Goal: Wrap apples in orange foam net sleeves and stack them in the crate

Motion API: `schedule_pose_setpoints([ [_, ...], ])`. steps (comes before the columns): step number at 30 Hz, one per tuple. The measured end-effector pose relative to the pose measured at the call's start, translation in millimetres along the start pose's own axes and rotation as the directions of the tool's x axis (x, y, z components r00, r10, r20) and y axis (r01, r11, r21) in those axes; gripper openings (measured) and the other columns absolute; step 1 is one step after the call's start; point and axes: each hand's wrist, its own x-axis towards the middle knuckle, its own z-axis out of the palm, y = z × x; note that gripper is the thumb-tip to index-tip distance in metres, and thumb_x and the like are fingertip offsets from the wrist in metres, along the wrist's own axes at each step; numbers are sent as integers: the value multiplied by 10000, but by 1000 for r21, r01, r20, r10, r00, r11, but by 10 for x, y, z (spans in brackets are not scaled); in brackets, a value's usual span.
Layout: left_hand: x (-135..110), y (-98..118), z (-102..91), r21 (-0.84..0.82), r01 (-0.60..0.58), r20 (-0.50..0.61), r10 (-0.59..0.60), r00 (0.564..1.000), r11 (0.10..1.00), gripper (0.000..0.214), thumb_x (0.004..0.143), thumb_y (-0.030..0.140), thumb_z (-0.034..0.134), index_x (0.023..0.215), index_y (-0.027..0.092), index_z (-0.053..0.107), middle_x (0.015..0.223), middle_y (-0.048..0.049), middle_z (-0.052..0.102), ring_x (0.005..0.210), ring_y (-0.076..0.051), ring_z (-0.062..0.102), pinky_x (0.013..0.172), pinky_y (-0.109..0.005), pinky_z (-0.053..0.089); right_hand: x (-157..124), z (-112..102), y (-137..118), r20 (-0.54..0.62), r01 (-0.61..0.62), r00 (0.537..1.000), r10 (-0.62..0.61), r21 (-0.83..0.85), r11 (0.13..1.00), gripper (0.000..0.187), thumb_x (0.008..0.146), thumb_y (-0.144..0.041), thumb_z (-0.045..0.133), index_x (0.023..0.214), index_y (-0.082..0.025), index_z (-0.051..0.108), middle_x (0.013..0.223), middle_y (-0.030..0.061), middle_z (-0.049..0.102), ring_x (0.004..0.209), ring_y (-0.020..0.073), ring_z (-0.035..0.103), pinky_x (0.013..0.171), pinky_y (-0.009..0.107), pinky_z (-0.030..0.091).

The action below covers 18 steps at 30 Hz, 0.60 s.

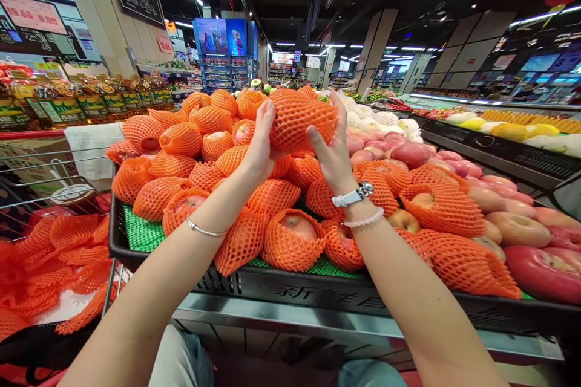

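Observation:
Between my two hands, above the fruit display, is an apple in an orange foam net [302,118]; the net hides the fruit inside. My left hand [262,139] grips its left end, with the thumb side turned toward me. On the other end, my right hand [334,148] has its thumb across the front and its fingers behind. Beneath them lie several apples in the same orange foam nets [293,239], some with red skin showing at the opening. Bare red apples [411,154] are heaped to the right.
A black crate [290,287] with a green mat [143,230] edges the display. At left, a wire cart [111,290] holds loose orange foam nets [68,254]. Oil bottles [59,100] stand behind it. Yellow-netted produce [508,127] lies in the far right bin.

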Motion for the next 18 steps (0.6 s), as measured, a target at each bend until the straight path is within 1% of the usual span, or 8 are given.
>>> schedule_pose_setpoints([
  [2,-14,-2,20,-7,7,14,-7,1000,1000,471,918,527,448,1299,251,452,1295,-98,611,1286,-307,541,975,-440,553,-14,45,-11,22,-41,999,40,65,997,851,782,-795,467,1476,-351,254,1479,38,436,1462,248,315,1243,474,232],
  [4,-10,-2,25,-21,18,9,-18,1000,1000,461,922,527,435,1289,249,464,1263,-97,627,1278,-304,550,979,-440,549,-39,91,-29,27,-46,999,43,108,993,856,790,-807,430,1488,-348,244,1453,36,474,1437,249,361,1234,488,249],
  [7,13,3,14,-32,22,14,-21,1000,999,484,926,577,384,1218,221,532,1171,-101,662,1260,-315,566,964,-439,552,-89,143,-64,23,-17,1000,15,54,998,830,796,-809,414,1480,-363,266,1487,27,437,1420,262,382,1225,507,261],
  [9,23,8,10,-22,16,28,-15,999,1000,508,925,602,363,1160,203,571,1120,-103,675,1249,-319,575,961,-439,552,-119,157,-85,3,5,1000,-5,-3,1000,804,804,-796,423,1470,-364,293,1514,21,398,1431,276,362,1227,510,255],
  [12,24,8,11,-9,1,18,0,1000,1000,469,938,562,366,1106,187,592,1084,-92,687,1238,-304,585,987,-431,541,-137,150,-106,-2,28,1000,-28,-45,999,820,809,-800,402,1480,-348,266,1524,26,374,1448,289,336,1232,512,240],
  [15,34,2,-7,-26,-24,-28,23,999,999,406,941,506,392,1056,175,597,1057,-83,700,1232,-285,590,1015,-403,528,-115,112,-119,92,60,994,-56,-42,997,895,795,-802,428,1504,-318,174,1536,54,344,1457,278,324,1228,500,259],
  [18,73,-11,-57,-29,-28,-35,27,999,999,397,928,511,418,1035,175,601,1034,-84,714,1223,-286,596,1021,-394,525,-61,48,-120,222,103,972,-81,-92,990,1021,734,-784,552,1511,-294,107,1553,81,315,1481,275,274,1234,500,251],
])
